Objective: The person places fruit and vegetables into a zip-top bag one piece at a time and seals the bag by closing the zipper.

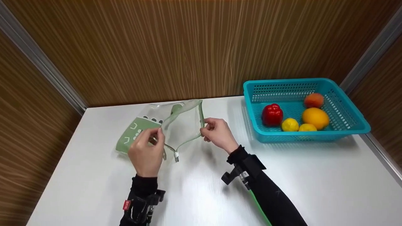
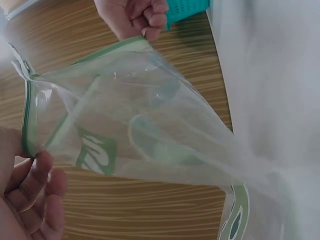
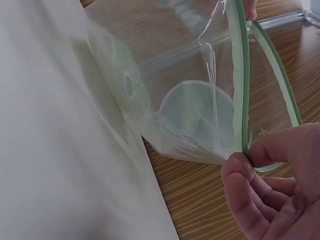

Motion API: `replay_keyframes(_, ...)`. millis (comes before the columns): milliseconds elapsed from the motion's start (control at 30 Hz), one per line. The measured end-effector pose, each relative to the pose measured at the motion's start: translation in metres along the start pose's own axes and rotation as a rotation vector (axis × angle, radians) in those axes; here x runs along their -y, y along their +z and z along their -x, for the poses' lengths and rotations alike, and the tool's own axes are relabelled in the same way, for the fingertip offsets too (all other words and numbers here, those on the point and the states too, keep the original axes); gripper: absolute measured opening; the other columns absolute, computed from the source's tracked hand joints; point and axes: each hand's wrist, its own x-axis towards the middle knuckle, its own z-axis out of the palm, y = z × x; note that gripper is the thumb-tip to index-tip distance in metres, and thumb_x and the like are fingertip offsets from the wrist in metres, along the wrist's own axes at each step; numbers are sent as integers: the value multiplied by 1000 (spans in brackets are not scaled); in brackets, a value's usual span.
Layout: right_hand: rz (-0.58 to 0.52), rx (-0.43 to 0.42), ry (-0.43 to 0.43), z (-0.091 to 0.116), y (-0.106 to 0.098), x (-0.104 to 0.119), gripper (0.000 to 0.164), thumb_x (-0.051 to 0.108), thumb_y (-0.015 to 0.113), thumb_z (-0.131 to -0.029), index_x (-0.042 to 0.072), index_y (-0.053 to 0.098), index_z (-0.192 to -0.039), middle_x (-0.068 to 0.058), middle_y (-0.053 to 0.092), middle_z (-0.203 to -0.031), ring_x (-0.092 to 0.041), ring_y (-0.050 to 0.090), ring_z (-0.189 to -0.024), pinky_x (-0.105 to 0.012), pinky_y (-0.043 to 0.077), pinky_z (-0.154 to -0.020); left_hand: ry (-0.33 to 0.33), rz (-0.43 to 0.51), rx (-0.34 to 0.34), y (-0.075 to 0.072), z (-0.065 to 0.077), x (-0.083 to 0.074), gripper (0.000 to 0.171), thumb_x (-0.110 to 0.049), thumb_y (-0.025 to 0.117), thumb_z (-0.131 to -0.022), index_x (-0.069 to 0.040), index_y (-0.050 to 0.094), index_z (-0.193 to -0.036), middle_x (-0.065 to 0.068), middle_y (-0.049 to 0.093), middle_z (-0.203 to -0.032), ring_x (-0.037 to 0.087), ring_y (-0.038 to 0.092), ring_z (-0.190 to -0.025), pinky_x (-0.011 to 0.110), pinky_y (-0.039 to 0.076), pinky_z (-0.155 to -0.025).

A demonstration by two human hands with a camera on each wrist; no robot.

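Observation:
A clear zipper bag (image 1: 185, 124) with green edging and a green printed cartoon front spreads between my two hands, its mouth pulled wide. My left hand (image 1: 146, 152) pinches one side of the rim between thumb and forefinger, which the left wrist view shows at the green zip strip (image 2: 28, 120). On the opposite side, my right hand (image 1: 219, 133) pinches the rim, thumb and forefinger on the green strip (image 3: 241, 85) in the right wrist view. A pale zip slider (image 1: 176, 156) hangs at the near corner of the mouth. The bag's printed part leans toward the left.
To the right stands a teal plastic basket (image 1: 306, 136) holding a red bell pepper (image 1: 272, 115), a peach (image 1: 314, 100), an orange-yellow fruit (image 1: 315, 118) and two lemons (image 1: 290, 125). A wood-grain panel (image 1: 176, 50) rises behind the white table (image 1: 201, 194).

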Motion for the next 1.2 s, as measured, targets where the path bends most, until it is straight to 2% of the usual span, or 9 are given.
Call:
replay_keyframes(100, 10, 12, 0, -1, 1, -1, 34, 8, 59, -85, 3, 63, -118, -5, 66, -70, -11, 61, -55, -24, 54, -56, 2, 31, -73, -5, -4, 2, 9, -12, 68, -83, -5, 72, -79, 6, 70, -68, 17, 59, -52, 20, 41, -52)
replay_keyframes(200, 19, 30, 3, -1, 2, -2, 34, 7, 59, -85, 2, 63, -119, -6, 66, -69, -10, 61, -55, -24, 54, -55, 16, 43, -130, -9, -8, 3, 11, -12, 68, -83, -3, 72, -78, 7, 69, -67, 18, 59, -52, 15, 39, -54)
replay_keyframes(300, 25, 55, 11, -1, 2, -2, 35, 8, 59, -86, 0, 62, -120, -6, 66, -70, -10, 61, -55, -24, 54, -55, 32, 66, -177, -12, -11, 5, 10, -10, 68, -83, -1, 72, -79, 9, 67, -66, 19, 59, -53, 7, 37, -57)
replay_keyframes(400, 29, 80, 7, 2, 2, 2, 34, 7, 58, -86, -1, 61, -120, -8, 66, -71, -9, 61, -56, -24, 54, -56, 43, 81, -202, -13, -11, 6, 10, -9, 68, -82, -1, 72, -80, 10, 66, -65, 20, 59, -53, 5, 37, -58)
replay_keyframes(500, 43, 85, -8, 3, 3, 2, 32, 6, 57, -87, 0, 62, -117, -8, 65, -71, -9, 60, -56, -24, 54, -56, 63, 84, -183, -12, -10, 6, 9, -8, 68, -82, -1, 72, -78, 9, 67, -65, 20, 59, -53, 9, 39, -57)
replay_keyframes(700, 97, 42, -24, 1, 5, -4, 20, 9, 58, -86, 1, 66, -103, -3, 63, -66, -8, 60, -54, -22, 51, -53, 152, 60, -42, -3, -2, 2, 9, -11, 67, -82, -6, 71, -76, 4, 66, -64, 17, 58, -52, 22, 43, -51)
replay_keyframes(767, 109, 27, -29, 1, 6, -4, 19, 9, 58, -86, 2, 67, -101, -3, 64, -66, -9, 60, -53, -22, 51, -53, 181, 53, -17, 1, 1, 1, 9, -12, 67, -82, -6, 71, -76, 3, 65, -63, 16, 58, -51, 25, 43, -50)
replay_keyframes(1000, 105, -12, -21, 2, 10, -4, 20, 11, 59, -86, 6, 68, -103, -5, 66, -66, -9, 60, -51, -22, 51, -51, 223, 24, 6, 7, 7, -4, 8, -13, 67, -81, -9, 71, -75, 1, 65, -62, 13, 58, -50, 25, 43, -49)
replay_keyframes(1200, 79, -18, -19, 2, 15, -6, 28, 13, 60, -88, 1, 66, -112, -7, 67, -66, -8, 61, -52, -23, 52, -52, 228, 6, 2, 10, 9, -6, 8, -13, 67, -81, -10, 71, -74, 0, 64, -60, 13, 58, -50, 25, 43, -49)
